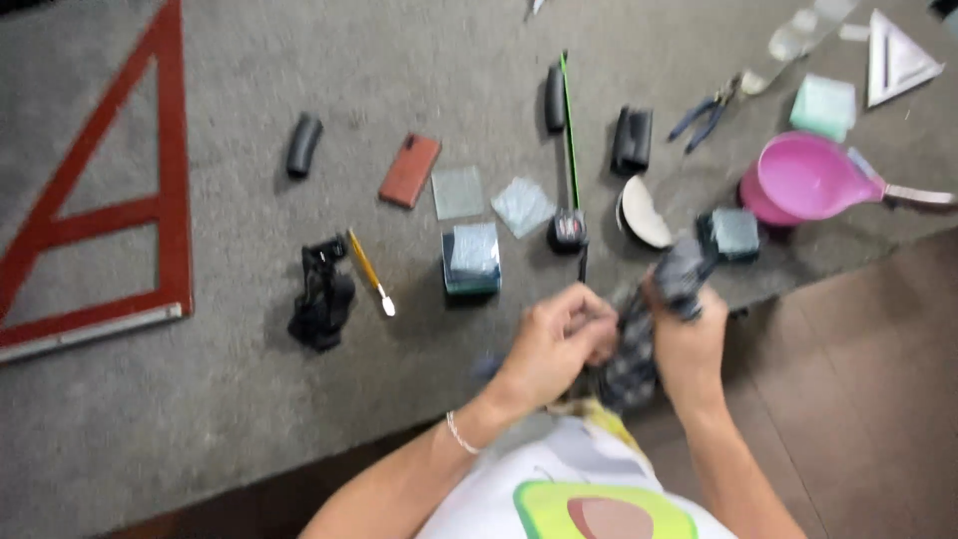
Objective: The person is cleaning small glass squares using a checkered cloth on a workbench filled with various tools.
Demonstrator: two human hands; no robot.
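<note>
Big grey carpeted table (200, 399) runs across the view, the red triangular frame (120, 210) lies far left, the pink scoop (813, 180) right. At the near edge, both hands grip a dark checked cloth (634, 364): left hand (554, 344) fingers curl onto it, right hand (689, 334) clamps its upper end. Risk: a swinging tail could knock the stacked glass squares (471, 258) or tape measure (567, 230) just beyond.
</note>
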